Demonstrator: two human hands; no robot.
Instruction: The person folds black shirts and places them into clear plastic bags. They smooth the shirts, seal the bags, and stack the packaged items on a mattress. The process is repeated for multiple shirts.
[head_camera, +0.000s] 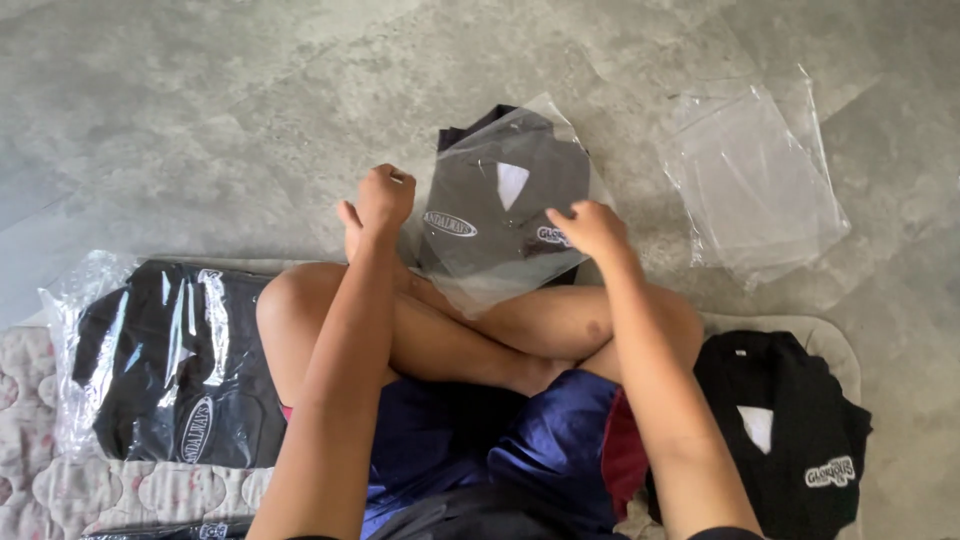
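Clear-bagged shirt (500, 205) gripped by both hands (385, 197) (590, 228) — empty bags (755, 180) lie beside.

Bagged shirt (505, 205) bottom hidden behind legs; black pack (160, 531) cut off at bottom edge.
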